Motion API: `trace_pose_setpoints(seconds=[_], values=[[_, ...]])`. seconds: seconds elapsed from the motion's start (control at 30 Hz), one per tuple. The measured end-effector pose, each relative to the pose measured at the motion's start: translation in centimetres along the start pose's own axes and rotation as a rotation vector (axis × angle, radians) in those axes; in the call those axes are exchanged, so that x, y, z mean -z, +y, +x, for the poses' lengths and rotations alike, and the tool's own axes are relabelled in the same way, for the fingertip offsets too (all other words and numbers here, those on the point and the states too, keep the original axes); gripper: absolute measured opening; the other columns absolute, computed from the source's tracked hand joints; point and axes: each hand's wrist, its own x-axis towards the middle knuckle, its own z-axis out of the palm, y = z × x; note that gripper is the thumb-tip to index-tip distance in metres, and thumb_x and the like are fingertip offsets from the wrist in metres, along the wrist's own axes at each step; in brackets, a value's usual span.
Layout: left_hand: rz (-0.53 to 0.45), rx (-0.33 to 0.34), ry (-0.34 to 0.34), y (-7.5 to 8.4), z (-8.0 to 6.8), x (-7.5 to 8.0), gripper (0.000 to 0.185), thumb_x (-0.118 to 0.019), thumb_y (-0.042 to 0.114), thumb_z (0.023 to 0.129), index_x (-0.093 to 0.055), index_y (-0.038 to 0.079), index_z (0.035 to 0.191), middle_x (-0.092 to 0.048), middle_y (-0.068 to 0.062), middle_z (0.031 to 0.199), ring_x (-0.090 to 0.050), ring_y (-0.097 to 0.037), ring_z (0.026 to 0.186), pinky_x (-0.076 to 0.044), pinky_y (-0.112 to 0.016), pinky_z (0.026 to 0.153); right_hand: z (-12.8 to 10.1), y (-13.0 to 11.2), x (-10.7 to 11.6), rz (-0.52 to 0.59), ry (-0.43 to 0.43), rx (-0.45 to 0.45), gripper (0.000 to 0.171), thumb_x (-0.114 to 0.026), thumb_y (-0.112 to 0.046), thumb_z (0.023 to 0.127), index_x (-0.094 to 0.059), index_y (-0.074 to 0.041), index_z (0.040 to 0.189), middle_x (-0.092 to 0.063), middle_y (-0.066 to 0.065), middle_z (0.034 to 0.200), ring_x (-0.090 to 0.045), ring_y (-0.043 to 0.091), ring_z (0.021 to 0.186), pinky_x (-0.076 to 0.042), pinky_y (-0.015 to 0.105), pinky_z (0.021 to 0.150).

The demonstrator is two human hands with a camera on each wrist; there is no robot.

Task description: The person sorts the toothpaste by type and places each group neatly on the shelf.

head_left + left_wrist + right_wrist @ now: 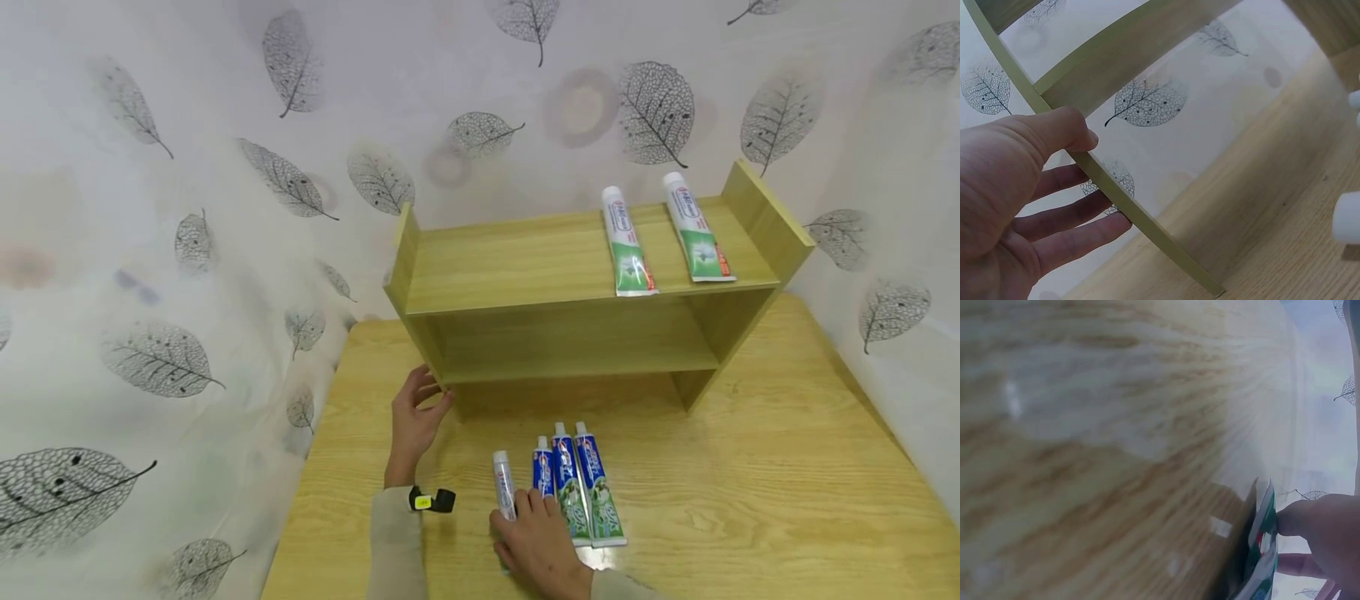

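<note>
Pinching a long white plastic tube point(504, 479) with tiny, blurry writing in right hand point(543, 542), yellow wooden shelf point(517, 258) in left hand point(416, 419).

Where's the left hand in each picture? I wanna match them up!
Head: the left hand is a little left of centre, below the middle, gripping the shelf.
Left wrist: it's big, at the lower left, thumb and fingers on the shelf's side.
Right wrist: not in it; that's the right hand at lower right.
Shared landmark: the leaf-patterned backdrop, in all three.
</note>
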Motion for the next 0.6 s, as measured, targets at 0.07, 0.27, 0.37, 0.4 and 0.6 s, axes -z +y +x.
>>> trace_pose_setpoints(seconds=[0.07, 0.27, 0.37, 0.4, 0.6], values=[[-0.006, -0.003, 0.002, 0.03, 0.00, -0.05, 0.052, -0.080, 0.000, 0.097, -0.066, 0.011, 0.146, -0.073, -0.023, 0.123, -0.076, -0.046, 0.115, -0.069, -0.042, 0.082, 0.06, -0.10, 0.05, 0.029, 0.000, 0.001, 0.044, -0.095, -0.048, 0.074, -0.063, -0.027, 0.096, -0.063, 0.003, 0.091, -0.057, 0.018, 0.077, -0.047, 0.029, 0.064], [0.003, -0.005, 0.006, -0.08, 0.03, -0.12, 0.054, -0.081, 0.001, 0.097, -0.067, 0.013, 0.147, -0.074, -0.022, 0.124, -0.076, -0.044, 0.116, -0.068, -0.035, 0.081, 0.57, -0.06, 0.16, 0.099, 0.005, 0.006, 0.042, -0.096, -0.029, 0.071, -0.062, -0.019, 0.094, -0.064, 0.000, 0.083, -0.060, 0.015, 0.067, -0.048, 0.026, 0.056], [0.004, 0.002, 0.001, -0.14, -0.03, -0.10, 0.054, -0.081, 0.001, 0.097, -0.066, 0.013, 0.147, -0.073, -0.021, 0.124, -0.076, -0.044, 0.116, -0.067, -0.033, 0.082, 0.73, 0.05, 0.12, 0.107, 0.002, 0.002, 0.043, -0.096, -0.025, 0.066, -0.062, -0.018, 0.091, -0.063, -0.002, 0.077, -0.058, 0.013, 0.063, -0.045, 0.025, 0.054], [0.002, 0.006, -0.001, -0.17, -0.04, -0.09, 0.054, -0.081, 0.001, 0.097, -0.067, 0.013, 0.147, -0.073, -0.022, 0.124, -0.076, -0.044, 0.116, -0.067, -0.032, 0.082, 0.75, 0.09, 0.11, 0.115, -0.001, 0.001, 0.043, -0.095, -0.025, 0.065, -0.063, -0.017, 0.091, -0.063, -0.002, 0.076, -0.057, 0.013, 0.063, -0.044, 0.024, 0.053], [-0.008, 0.011, 0.000, -0.06, -0.03, -0.06, 0.054, -0.082, -0.001, 0.095, -0.068, 0.013, 0.145, -0.074, -0.022, 0.122, -0.076, -0.045, 0.115, -0.065, -0.027, 0.079, 0.52, 0.53, -0.26, 0.211, -0.005, 0.009, 0.038, -0.092, -0.023, 0.065, -0.063, -0.018, 0.089, -0.063, -0.005, 0.076, -0.054, 0.009, 0.065, -0.043, 0.021, 0.056]])
